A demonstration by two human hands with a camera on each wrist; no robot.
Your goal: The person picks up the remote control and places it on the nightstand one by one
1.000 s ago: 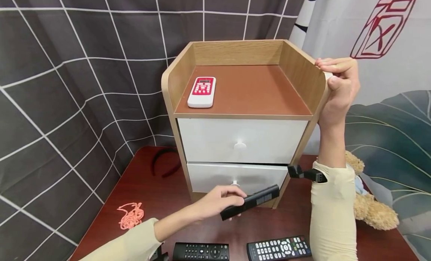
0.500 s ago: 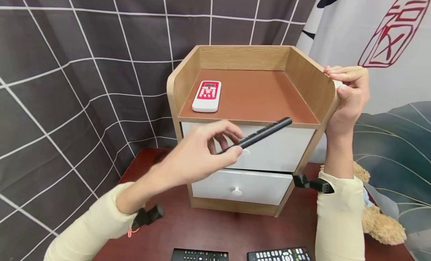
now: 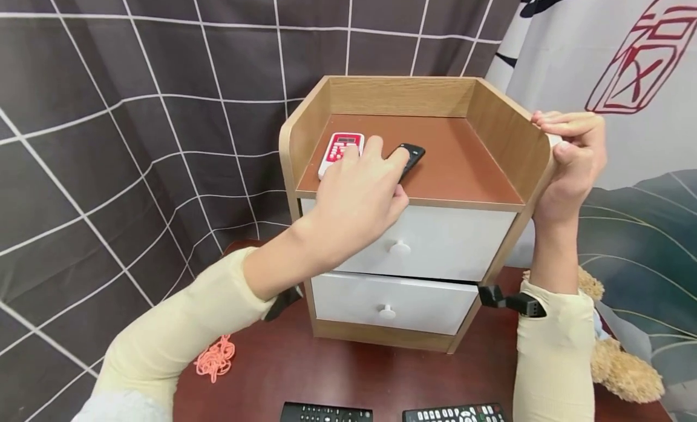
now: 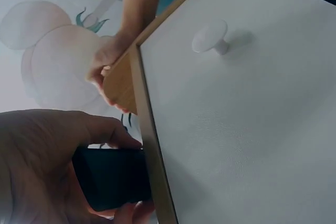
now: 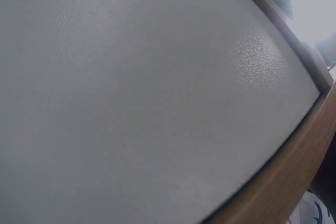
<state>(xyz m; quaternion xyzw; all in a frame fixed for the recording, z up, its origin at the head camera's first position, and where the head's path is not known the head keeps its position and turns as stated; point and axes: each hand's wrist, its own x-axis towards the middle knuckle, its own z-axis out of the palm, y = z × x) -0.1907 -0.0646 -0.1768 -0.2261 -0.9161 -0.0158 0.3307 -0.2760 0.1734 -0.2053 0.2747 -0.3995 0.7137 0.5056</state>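
Note:
My left hand (image 3: 356, 198) reaches over the front edge of a small wooden cabinet (image 3: 400, 95) and holds a black remote control (image 3: 415, 154) at its brown top. In the left wrist view, thumb and fingers sit on either side of the dark remote (image 4: 113, 177), right at the cabinet's edge. Just left of it lies a white and red remote control (image 3: 339, 148), partly covered by the hand. My right hand (image 3: 577, 158) grips the rounded front of the cabinet's right side panel. The right wrist view shows a white panel (image 5: 157, 93) with wooden edging and no hand.
Two white drawers (image 3: 430, 237) with round knobs fill the cabinet's front. Two more black remotes lie on the dark red table (image 3: 354, 373) near the bottom edge. Pink string (image 3: 216, 356) lies at left, and a teddy bear (image 3: 626, 373) lies at right.
My left hand has lifted the black remote from in front of the lower drawer up to the cabinet's top. The right hand keeps its grip on the side panel.

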